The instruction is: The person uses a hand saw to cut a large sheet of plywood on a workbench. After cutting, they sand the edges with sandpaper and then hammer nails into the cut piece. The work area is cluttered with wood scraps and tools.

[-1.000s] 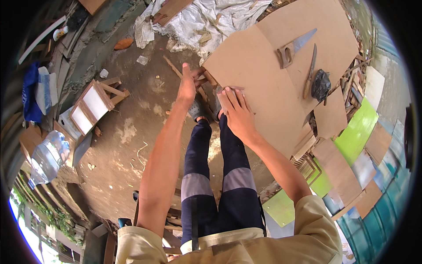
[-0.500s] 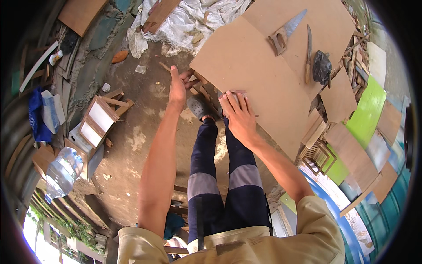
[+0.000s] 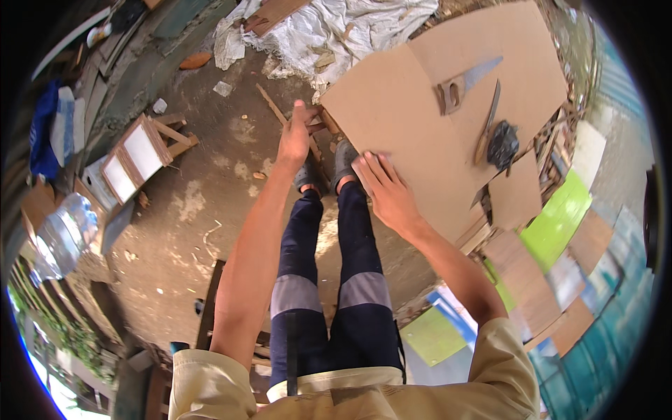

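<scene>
Contact has slid along the board's [image 3: 399, 98] near edge: right hand [image 3: 390, 192] flattish, left hand [image 3: 295, 140] half-curled by its corner; grips unclear.

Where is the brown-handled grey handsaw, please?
The grey handsaw lies at upper right in the head view, on the flat brown surface, left of the curved brown-handled knife.

Beneath you spreads a brown, pale-blotched floor [image 3: 178, 238]. On your right, ribbed teal sheeting [image 3: 586, 374] curves along the rim; on your left run rough grey-green masonry [image 3: 143, 68] and, lower down, green foliage [image 3: 78, 344] beside glaring white daylight.
</scene>
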Available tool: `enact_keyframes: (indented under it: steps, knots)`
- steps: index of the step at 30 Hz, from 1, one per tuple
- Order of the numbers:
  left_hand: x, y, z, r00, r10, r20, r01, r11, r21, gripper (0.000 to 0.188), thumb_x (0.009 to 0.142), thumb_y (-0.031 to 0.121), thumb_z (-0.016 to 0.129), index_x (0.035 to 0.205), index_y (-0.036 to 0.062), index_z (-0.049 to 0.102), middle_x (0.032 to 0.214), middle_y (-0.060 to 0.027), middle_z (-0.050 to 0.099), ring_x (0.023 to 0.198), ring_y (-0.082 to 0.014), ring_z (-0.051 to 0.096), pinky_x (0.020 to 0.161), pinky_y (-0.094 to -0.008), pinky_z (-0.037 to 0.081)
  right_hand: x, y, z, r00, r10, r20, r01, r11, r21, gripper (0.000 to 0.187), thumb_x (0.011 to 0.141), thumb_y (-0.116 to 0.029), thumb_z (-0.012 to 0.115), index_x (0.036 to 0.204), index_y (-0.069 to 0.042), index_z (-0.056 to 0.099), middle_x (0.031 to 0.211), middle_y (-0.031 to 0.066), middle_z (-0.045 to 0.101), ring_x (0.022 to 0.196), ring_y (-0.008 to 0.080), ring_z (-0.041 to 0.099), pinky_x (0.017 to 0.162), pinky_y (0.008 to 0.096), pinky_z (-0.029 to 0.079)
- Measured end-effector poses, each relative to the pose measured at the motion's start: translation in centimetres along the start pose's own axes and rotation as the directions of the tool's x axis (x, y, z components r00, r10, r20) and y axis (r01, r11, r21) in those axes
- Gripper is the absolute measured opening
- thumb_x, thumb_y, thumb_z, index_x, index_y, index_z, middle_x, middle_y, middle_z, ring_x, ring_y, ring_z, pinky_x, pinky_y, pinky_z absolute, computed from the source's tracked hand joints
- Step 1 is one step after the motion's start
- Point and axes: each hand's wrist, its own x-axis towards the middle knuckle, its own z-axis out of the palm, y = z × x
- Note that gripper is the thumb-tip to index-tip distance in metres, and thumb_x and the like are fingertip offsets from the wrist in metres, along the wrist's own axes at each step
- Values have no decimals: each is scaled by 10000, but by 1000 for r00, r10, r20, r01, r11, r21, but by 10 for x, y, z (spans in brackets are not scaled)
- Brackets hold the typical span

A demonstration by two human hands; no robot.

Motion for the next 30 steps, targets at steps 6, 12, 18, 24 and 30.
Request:
enact_keyframes:
  steps: [6, 12, 18, 24, 30]
  knots:
    - [-42, -50, 74, 911, 270, -311, -346, 911, -223, 744, 1049, 244, 556, 1618, -20, 156, 1665, -234, 250, 1490, -353, 355, 1212, -420, 315, 5, 25, -38, 978, 199, 65, -208, 889, 409, 534, 1027, -118, 537, 1550, -102, 429, 1501, 147, 536, 1348, 374, 533, 1109, 446, 457]
    - [-50, -94, 152, 910, 105, -401, -101, 994, 32, 1099, 970, 358, 651, 1583, -22, -178, 1474, -337, 479, 1338, -413, 541, 1097, -436, 465, 79, 34, -53, 983, -167, -76, 178, 969, 174, 601, 943, -51, 584, 1528, -124, 465, 1502, 92, 548, 1369, 308, 520, 1121, 434, 450]
    - [-33, -109, 171, 848, 170, -502, -62, 972, 225, 462, 920, 285, 674, 1181, -82, 569, 799, -277, 693, 801, -471, 693, 722, -513, 550, 117, 46, -47, 674, -724, 148, 713, 584, -388, 510, 900, -160, 616, 1409, -178, 584, 1476, -17, 575, 1379, 195, 508, 1193, 426, 366]
    - [-31, -100, 178, 825, 201, -529, -102, 972, 211, 393, 935, 319, 661, 1020, -61, 615, 783, -259, 689, 782, -454, 694, 733, -496, 540, 162, 82, -51, 400, -894, 200, 872, 304, -383, 411, 876, -191, 616, 1285, -176, 656, 1379, -46, 618, 1368, 211, 513, 1219, 474, 338]
    - [-28, -105, 176, 817, 224, -532, -93, 961, 261, 470, 955, 382, 645, 857, -78, 639, 742, -305, 668, 776, -500, 677, 709, -550, 544, 163, 88, -44, 130, -970, 206, 982, 98, -159, 353, 850, -147, 627, 1201, -162, 662, 1236, 24, 631, 1302, 286, 546, 1146, 490, 435]
